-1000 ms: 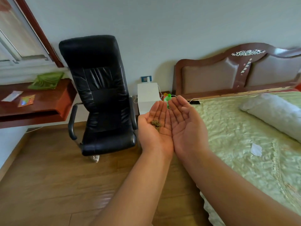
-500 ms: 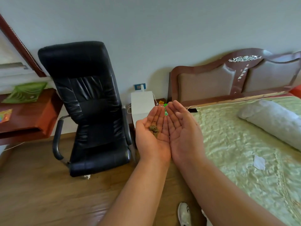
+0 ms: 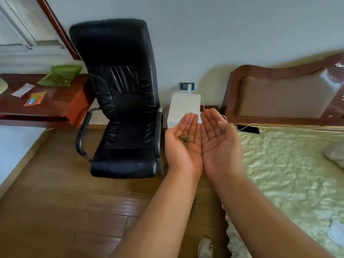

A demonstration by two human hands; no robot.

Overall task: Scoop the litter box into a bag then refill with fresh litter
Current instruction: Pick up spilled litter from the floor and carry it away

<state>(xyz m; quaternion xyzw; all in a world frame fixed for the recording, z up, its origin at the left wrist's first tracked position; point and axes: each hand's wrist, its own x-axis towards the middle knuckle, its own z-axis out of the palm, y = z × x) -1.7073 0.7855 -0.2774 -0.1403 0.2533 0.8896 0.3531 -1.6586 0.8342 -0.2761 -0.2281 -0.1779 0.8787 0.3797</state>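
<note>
A small clump of brownish-green grains (image 3: 184,139), presumably litter, is carried in the left hand (image 3: 183,146), at the base of the fingers. It is judged to be very light, loose and crumbly, so it would spill through any gap or roll off a tilted palm; it is best borne in a level cupped palm rather than pinched. The right hand (image 3: 219,144) is held palm up just beside the left, little-finger edges touching, fingers straight and relaxed, nothing in it.

No litter box, bag or scoop is seen. Beyond the hands a white box (image 3: 184,108) stands by the wall, with a cable running to a phone (image 3: 248,129) on the bed (image 3: 288,174) at right. A black chair (image 3: 122,101) stands at left on the wooden floor (image 3: 65,202), and a table (image 3: 42,101) at far left carries a green tray (image 3: 60,75).
</note>
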